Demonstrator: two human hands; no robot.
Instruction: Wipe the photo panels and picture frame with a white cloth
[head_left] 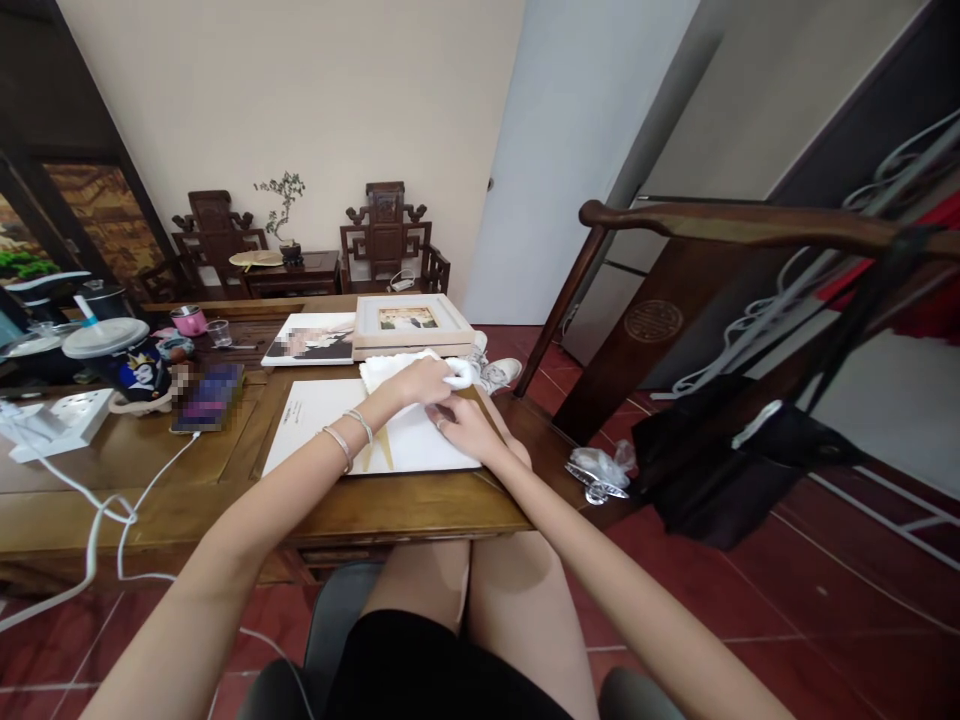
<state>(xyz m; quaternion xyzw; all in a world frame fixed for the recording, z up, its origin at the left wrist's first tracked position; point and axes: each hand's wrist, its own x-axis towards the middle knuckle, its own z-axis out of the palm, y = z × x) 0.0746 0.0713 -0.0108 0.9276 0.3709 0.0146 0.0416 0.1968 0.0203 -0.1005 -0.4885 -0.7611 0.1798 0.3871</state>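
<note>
A flat white photo board [289,425] with small print and gold shapes lies near the front edge of the wooden table. My left hand [426,382], with bracelets on its wrist, is closed on a white cloth [390,368] over the board's upper right part. Some of the cloth bunches out past the fingers. My right hand [463,428] is just below it at the board's right side, its fingers bent against the edge; the fingertips are partly hidden.
Behind the board are a framed photo [409,320] and another photo panel [311,338]. To the left stand a lidded drink cup [127,355], a charging phone [208,397] and a power strip [64,425] with loose cables. A wooden chair [652,320] stands at right, a black bag hanging from it.
</note>
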